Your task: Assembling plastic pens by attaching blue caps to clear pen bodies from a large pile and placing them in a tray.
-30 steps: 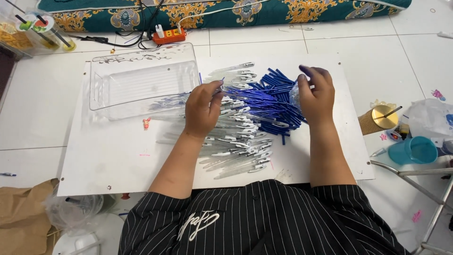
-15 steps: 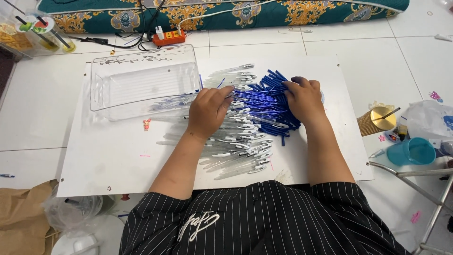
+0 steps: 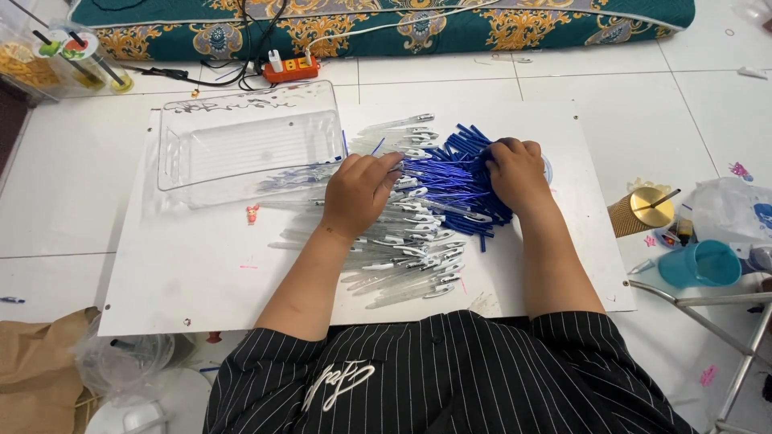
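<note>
At the centre of the frame, on a white board (image 3: 185, 281) laid over the tiled floor, the left hand (image 3: 358, 193) rests knuckles-up on a spread of clear pen barrels (image 3: 402, 257), its fingers curled down and pinching at the barrels near the fingertips; whether it has one fully gripped I cannot tell. Just right of it, the right hand (image 3: 517, 173) lies palm-down with fingers bent over a heap of blue pen refills (image 3: 450, 181), pressing on them; what it holds underneath is hidden. The barrels fan from the board's middle toward the lower centre, touching the refill heap at its left edge. A clear plastic tray (image 3: 241, 145) sits upper left of the hands. An orange power strip (image 3: 291, 68) lies near the top edge, and a teal cup (image 3: 700, 265) stands at the right.
</note>
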